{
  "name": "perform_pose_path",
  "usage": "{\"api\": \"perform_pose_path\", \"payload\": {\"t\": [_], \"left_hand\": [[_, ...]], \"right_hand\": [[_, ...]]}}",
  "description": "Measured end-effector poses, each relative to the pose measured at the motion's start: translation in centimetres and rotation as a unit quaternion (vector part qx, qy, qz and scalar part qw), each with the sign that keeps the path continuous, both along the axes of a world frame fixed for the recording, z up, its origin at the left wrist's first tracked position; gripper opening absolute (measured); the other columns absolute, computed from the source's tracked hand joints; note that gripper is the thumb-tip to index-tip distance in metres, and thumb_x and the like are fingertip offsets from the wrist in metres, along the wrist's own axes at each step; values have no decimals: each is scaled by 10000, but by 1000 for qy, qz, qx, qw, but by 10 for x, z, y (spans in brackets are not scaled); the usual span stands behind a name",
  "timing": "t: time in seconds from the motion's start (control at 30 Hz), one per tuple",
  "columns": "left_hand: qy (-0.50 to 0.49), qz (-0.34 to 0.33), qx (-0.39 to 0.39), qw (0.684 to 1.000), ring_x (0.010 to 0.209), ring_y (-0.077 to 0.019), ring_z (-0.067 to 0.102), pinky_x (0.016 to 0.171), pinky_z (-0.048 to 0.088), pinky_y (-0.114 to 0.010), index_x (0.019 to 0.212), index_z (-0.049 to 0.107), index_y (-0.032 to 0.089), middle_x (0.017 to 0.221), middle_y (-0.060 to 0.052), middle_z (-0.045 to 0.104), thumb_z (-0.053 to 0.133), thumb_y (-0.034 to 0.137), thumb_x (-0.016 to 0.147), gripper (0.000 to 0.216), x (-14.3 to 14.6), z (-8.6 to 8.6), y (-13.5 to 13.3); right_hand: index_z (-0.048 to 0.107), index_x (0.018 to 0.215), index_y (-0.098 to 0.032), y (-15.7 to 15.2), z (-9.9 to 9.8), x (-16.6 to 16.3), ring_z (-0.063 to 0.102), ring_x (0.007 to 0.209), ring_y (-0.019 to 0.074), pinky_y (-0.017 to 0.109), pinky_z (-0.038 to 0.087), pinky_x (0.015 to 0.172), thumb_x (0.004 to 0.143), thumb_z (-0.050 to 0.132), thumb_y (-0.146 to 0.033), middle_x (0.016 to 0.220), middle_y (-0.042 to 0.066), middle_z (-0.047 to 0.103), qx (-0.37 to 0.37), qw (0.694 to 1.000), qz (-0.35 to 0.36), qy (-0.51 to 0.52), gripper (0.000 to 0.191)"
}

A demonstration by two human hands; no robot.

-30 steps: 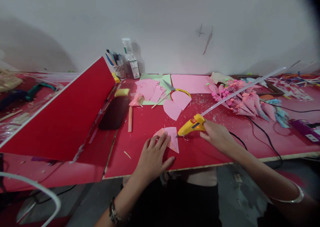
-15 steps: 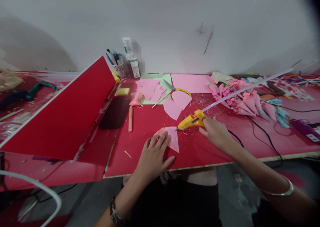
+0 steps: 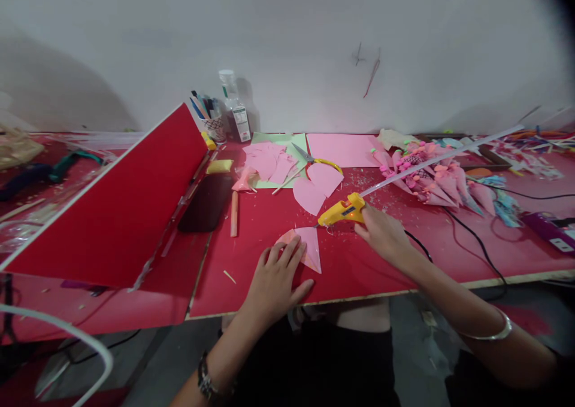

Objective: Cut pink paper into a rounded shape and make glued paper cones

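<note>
My left hand (image 3: 275,280) lies flat with fingers spread, pressing down a pink paper piece (image 3: 307,246) on the red table (image 3: 359,263). My right hand (image 3: 381,231) grips a yellow glue gun (image 3: 341,210) with a long clear glue stick (image 3: 442,153) sticking out behind it. The gun's nozzle points left and sits at the far corner of the pink piece.
More pink paper cut-outs (image 3: 314,188) and yellow-handled scissors (image 3: 317,158) lie behind. A pile of pink paper cones (image 3: 433,176) sits to the right, with black cables (image 3: 476,239). A tilted red board (image 3: 112,206), a dark object (image 3: 204,202), a pen cup (image 3: 211,120) and a bottle (image 3: 236,108) stand on the left.
My right hand has carried the glue gun up and slightly left along the paper's edge to its far corner. My left hand has stayed in place.
</note>
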State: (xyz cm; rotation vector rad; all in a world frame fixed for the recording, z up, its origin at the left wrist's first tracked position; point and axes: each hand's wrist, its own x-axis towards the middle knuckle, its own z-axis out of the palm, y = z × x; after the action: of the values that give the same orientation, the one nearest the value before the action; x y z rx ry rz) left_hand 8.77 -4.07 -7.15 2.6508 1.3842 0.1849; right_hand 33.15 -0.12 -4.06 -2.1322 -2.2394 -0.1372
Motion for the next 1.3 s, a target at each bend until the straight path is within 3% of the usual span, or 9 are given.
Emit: {"api": "perform_pose_path", "payload": {"t": [0.23, 0.47, 0.63, 0.77, 1.0, 1.1, 1.17, 1.3], "left_hand": [[-2, -3, -1, 1000, 1165, -288, 354, 937, 316, -428, 1338, 297, 211, 1405, -30, 313, 408, 511, 804, 623, -2, 0, 2], [-34, -8, 0, 999, 1245, -238, 301, 985, 299, -401, 1379, 149, 184, 1423, -72, 265, 329, 529, 837, 667, -13, -8, 2], [-44, -12, 8, 999, 1248, -242, 304, 1012, 280, -419, 1334, 267, 147, 1363, -114, 355, 345, 539, 828, 645, -16, -12, 2], [-39, -11, 20, 999, 1236, -245, 314, 1007, 294, -417, 1304, 326, 152, 1325, -107, 398, 347, 532, 831, 607, -17, -12, 3], [-23, -26, 21, 999, 1251, -230, 299, 1033, 254, -442, 1317, 304, 186, 1349, -71, 391, 333, 497, 854, 558, -22, -11, 2], [-19, -33, 29, 999, 1253, -231, 300, 1032, 251, -448, 1299, 328, 161, 1350, -99, 383, 325, 461, 870, 524, -25, -13, 1], [-21, -33, 44, 998, 1261, -238, 287, 1029, 253, -448, 1290, 341, 151, 1352, -119, 373, 330, 445, 873, 510, -26, -14, 1], [-34, -34, 46, 998, 1256, -237, 299, 1021, 277, -432, 1285, 346, 180, 1346, -115, 374, 363, 442, 860, 499, -26, -13, 1]], "right_hand": [[493, 983, -120, -5, 3, 16, 605, 763, 271, 315, 421, 583, 812, 447, -441, 830, 130, 619, 80, 992, -56, 78, 367], [447, 1016, -83, -15, -18, 71, 547, 922, 305, 395, 433, 755, 829, 334, -294, 963, 209, 563, 143, 978, -91, 125, 304], [447, 985, -98, -12, -42, 98, 551, 917, 270, 384, 429, 800, 824, 285, -269, 925, 180, 571, 88, 983, -83, 138, 285], [461, 932, -108, -12, -50, 104, 553, 853, 277, 412, 426, 774, 826, 276, -286, 851, 165, 568, 96, 983, -94, 123, 277], [469, 998, -56, -24, -40, 95, 501, 872, 304, 432, 400, 785, 831, 337, -342, 880, 186, 542, 133, 984, -108, 43, 357], [461, 1051, -52, -39, -28, 75, 481, 882, 317, 430, 404, 748, 823, 382, -378, 895, 187, 527, 163, 973, -161, -28, 405], [486, 1019, -80, -50, -25, 56, 474, 883, 319, 426, 403, 737, 829, 378, -339, 887, 181, 521, 163, 971, -174, -26, 339], [537, 991, -170, -64, -35, 9, 493, 856, 259, 401, 413, 747, 833, 340, -183, 879, 115, 540, 94, 986, -30, 135, 254]]}}
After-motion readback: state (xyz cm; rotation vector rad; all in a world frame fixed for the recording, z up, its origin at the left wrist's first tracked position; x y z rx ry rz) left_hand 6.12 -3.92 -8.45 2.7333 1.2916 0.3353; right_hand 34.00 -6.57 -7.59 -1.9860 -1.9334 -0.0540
